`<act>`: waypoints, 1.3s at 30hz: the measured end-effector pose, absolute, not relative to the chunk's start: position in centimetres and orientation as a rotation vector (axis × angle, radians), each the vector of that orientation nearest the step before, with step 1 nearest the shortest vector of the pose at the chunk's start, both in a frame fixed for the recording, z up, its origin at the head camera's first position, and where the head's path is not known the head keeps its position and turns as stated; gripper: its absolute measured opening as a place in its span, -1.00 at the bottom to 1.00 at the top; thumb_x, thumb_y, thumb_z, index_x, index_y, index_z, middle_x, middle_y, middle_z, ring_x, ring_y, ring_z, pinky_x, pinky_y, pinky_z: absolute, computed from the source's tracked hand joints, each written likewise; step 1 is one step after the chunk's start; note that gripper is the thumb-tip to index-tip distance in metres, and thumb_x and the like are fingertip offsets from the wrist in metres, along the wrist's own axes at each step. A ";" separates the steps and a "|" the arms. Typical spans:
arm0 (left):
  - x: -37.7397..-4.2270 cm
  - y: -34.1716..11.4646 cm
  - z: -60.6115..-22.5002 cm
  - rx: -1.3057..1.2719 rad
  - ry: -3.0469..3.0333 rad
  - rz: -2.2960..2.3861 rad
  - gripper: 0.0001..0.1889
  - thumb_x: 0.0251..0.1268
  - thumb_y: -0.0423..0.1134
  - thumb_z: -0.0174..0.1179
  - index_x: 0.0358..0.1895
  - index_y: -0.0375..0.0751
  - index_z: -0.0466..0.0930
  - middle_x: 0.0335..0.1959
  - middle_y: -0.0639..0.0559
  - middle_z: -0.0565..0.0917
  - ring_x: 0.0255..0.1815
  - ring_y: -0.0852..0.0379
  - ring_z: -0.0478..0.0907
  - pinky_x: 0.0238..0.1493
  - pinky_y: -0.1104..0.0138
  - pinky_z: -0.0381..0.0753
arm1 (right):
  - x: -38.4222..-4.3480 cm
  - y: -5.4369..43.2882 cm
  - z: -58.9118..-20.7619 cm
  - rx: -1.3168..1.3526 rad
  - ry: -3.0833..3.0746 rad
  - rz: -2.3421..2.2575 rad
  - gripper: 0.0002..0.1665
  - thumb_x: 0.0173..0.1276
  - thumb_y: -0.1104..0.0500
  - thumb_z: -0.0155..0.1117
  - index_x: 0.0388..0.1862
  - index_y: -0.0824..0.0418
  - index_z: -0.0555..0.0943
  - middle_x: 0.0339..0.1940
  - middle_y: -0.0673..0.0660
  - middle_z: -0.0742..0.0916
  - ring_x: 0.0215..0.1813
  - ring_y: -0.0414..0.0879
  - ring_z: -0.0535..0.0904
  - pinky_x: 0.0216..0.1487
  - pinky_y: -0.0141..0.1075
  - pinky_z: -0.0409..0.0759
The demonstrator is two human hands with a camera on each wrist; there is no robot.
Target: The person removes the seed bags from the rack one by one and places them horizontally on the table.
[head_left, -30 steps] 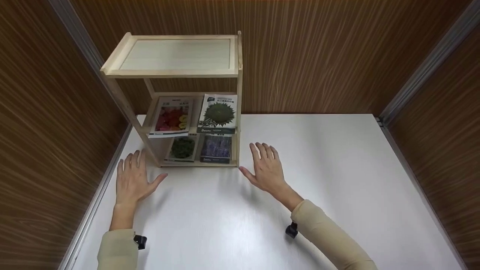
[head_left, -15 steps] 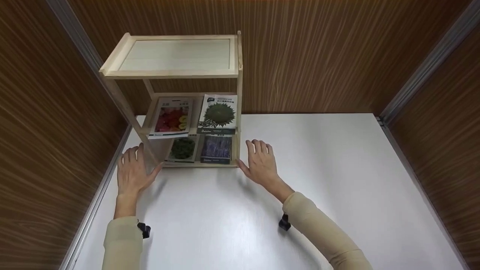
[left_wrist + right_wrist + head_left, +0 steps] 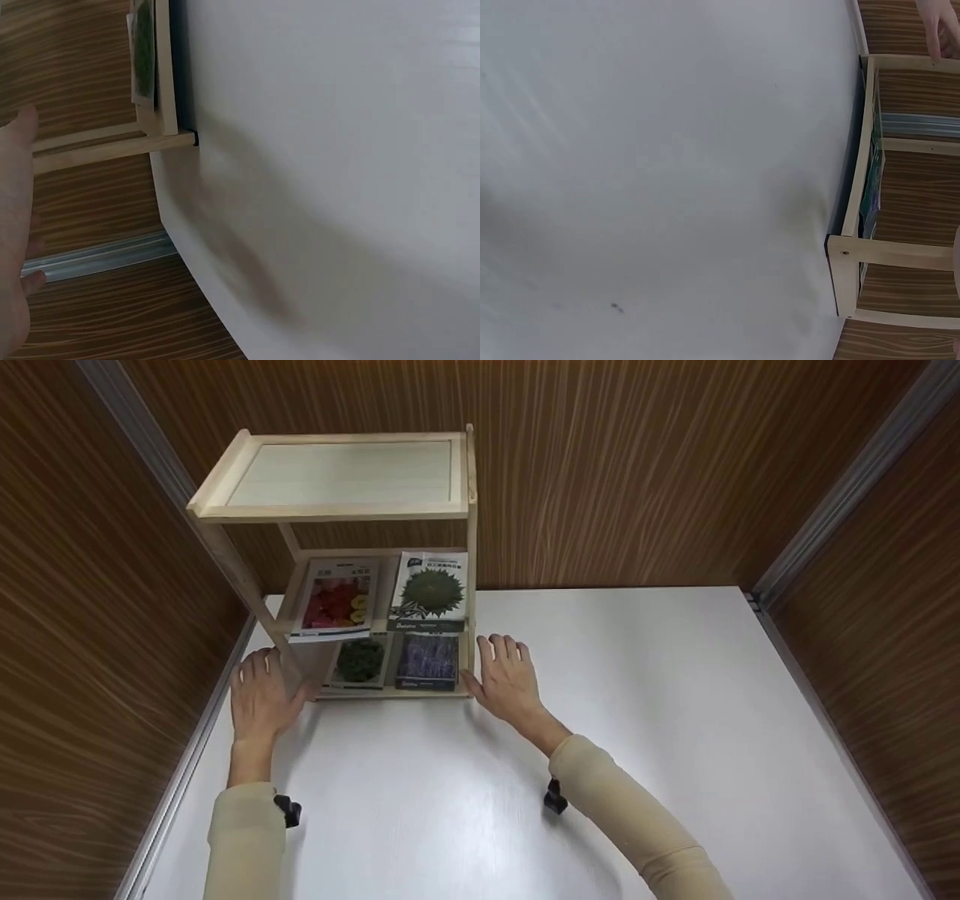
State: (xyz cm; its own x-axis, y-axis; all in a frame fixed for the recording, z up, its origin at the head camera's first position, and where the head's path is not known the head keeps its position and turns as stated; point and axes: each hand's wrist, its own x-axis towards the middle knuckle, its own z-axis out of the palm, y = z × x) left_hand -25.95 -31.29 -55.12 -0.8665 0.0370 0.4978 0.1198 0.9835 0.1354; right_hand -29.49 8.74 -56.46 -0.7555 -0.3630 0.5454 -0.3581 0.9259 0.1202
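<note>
A pale wooden shelf (image 3: 330, 513) with several tiers stands at the table's back left. My left hand (image 3: 259, 694) is at its left front post, thumb in front of the post and fingers along the outer side. At the right front post, my right hand (image 3: 506, 679) has its thumb right at the wood and its fingers extended outside. Neither hand's fingers are curled round a post. On the middle tier lie a packet with red flowers (image 3: 335, 600) and one with a green spiky plant (image 3: 429, 591). Below them are a green-leaf packet (image 3: 360, 661) and a purple-flower packet (image 3: 427, 660).
The white table (image 3: 637, 697) extends to the right and in front of the shelf. Brown wood-grain walls (image 3: 637, 472) enclose it at the back and both sides. A metal strip (image 3: 199, 746) runs along the left edge, close to my left hand.
Both hands have moved forward to the shelf's front posts, the right one also leftward. The whole view has shifted slightly; the shelf shows no clear movement on the table.
</note>
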 end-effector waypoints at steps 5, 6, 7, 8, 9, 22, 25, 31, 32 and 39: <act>-26.4 -31.3 -55.2 -0.137 -2.577 -0.196 -0.30 0.35 -0.03 0.36 0.24 -0.63 0.41 0.17 -0.58 0.56 0.24 -0.49 0.50 0.31 -0.28 0.48 | -29.7 8.6 -56.5 0.510 -2.480 -0.044 -0.30 0.49 -0.25 0.30 0.32 0.21 0.45 0.12 0.22 0.63 0.15 0.13 0.59 0.19 -0.03 0.66; -26.5 -31.3 -55.2 -0.142 -2.571 -0.193 -0.31 0.36 -0.04 0.37 0.23 -0.63 0.42 0.16 -0.58 0.56 0.23 -0.49 0.51 0.30 -0.28 0.49 | -29.8 8.6 -56.5 0.506 -2.477 -0.047 -0.31 0.49 -0.23 0.31 0.32 0.20 0.45 0.12 0.22 0.63 0.16 0.12 0.59 0.20 -0.03 0.66; -26.5 -31.3 -55.3 -0.144 -2.566 -0.193 -0.32 0.36 -0.05 0.38 0.21 -0.63 0.42 0.14 -0.58 0.57 0.22 -0.49 0.51 0.29 -0.29 0.50 | -29.8 8.5 -56.5 0.503 -2.476 -0.054 -0.32 0.49 -0.22 0.32 0.33 0.19 0.45 0.13 0.21 0.63 0.17 0.12 0.58 0.20 -0.03 0.66; -26.5 -31.3 -55.3 -0.143 -2.563 -0.187 -0.34 0.35 -0.07 0.38 0.20 -0.63 0.42 0.13 -0.57 0.57 0.21 -0.48 0.52 0.29 -0.28 0.50 | -29.9 8.5 -56.4 0.502 -2.475 -0.061 -0.34 0.50 -0.21 0.31 0.33 0.19 0.45 0.13 0.21 0.63 0.17 0.12 0.58 0.21 -0.03 0.67; -26.6 -31.3 -55.3 -0.140 -2.560 -0.181 -0.35 0.35 -0.08 0.39 0.18 -0.63 0.43 0.12 -0.57 0.58 0.21 -0.48 0.52 0.29 -0.28 0.51 | -29.9 8.5 -56.4 0.503 -2.473 -0.064 -0.35 0.51 -0.20 0.31 0.33 0.19 0.45 0.13 0.22 0.63 0.18 0.12 0.58 0.21 -0.02 0.67; -27.1 -31.3 -55.5 -0.117 -2.510 -0.071 -0.50 0.31 -0.22 0.43 0.04 -0.63 0.50 0.01 -0.54 0.63 0.12 -0.45 0.58 0.18 -0.21 0.59 | -30.3 8.3 -56.8 0.492 -2.329 -0.131 -0.35 0.34 -0.21 0.50 0.11 0.19 0.49 0.01 0.17 0.66 0.14 0.11 0.62 0.16 -0.05 0.68; -27.3 -31.2 -55.6 -0.119 -2.494 -0.049 -0.51 0.31 -0.22 0.43 0.03 -0.62 0.50 -0.01 -0.53 0.63 0.09 -0.45 0.59 0.14 -0.20 0.59 | -30.3 8.3 -56.8 0.487 -2.312 -0.128 -0.36 0.32 -0.21 0.52 0.08 0.19 0.50 -0.01 0.17 0.66 0.12 0.11 0.63 0.15 -0.04 0.69; -27.4 -31.2 -56.0 -0.134 -2.440 -0.008 -0.51 0.28 -0.23 0.44 0.01 -0.61 0.51 -0.04 -0.52 0.63 0.03 -0.42 0.61 0.09 -0.19 0.62 | -30.3 8.3 -56.7 0.479 -2.320 -0.115 -0.35 0.29 -0.22 0.54 0.08 0.17 0.51 -0.03 0.16 0.66 0.11 0.11 0.63 0.18 -0.03 0.68; -27.4 -31.2 -56.0 -0.135 -2.431 -0.001 -0.51 0.28 -0.22 0.44 0.01 -0.61 0.51 -0.04 -0.52 0.63 0.03 -0.42 0.61 0.08 -0.19 0.62 | -30.3 8.3 -56.7 0.478 -2.320 -0.113 -0.34 0.28 -0.22 0.55 0.09 0.17 0.51 -0.03 0.16 0.66 0.11 0.11 0.63 0.19 -0.03 0.67; -27.3 -31.2 -55.9 -0.130 -2.419 0.001 -0.52 0.30 -0.22 0.41 0.02 -0.61 0.51 -0.05 -0.51 0.62 0.04 -0.43 0.60 0.08 -0.18 0.61 | -30.3 8.3 -56.7 0.482 -2.301 -0.118 -0.35 0.31 -0.22 0.52 0.10 0.18 0.51 -0.04 0.16 0.66 0.09 0.11 0.63 0.19 -0.02 0.68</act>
State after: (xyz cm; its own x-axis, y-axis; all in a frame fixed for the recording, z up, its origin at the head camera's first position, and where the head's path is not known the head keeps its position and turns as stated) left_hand -27.26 -31.23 -55.85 -0.7475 0.0939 0.6575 0.0935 0.9950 -0.0358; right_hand -30.25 8.28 -56.71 -0.6339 -0.3771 0.6752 -0.3061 0.9241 0.2288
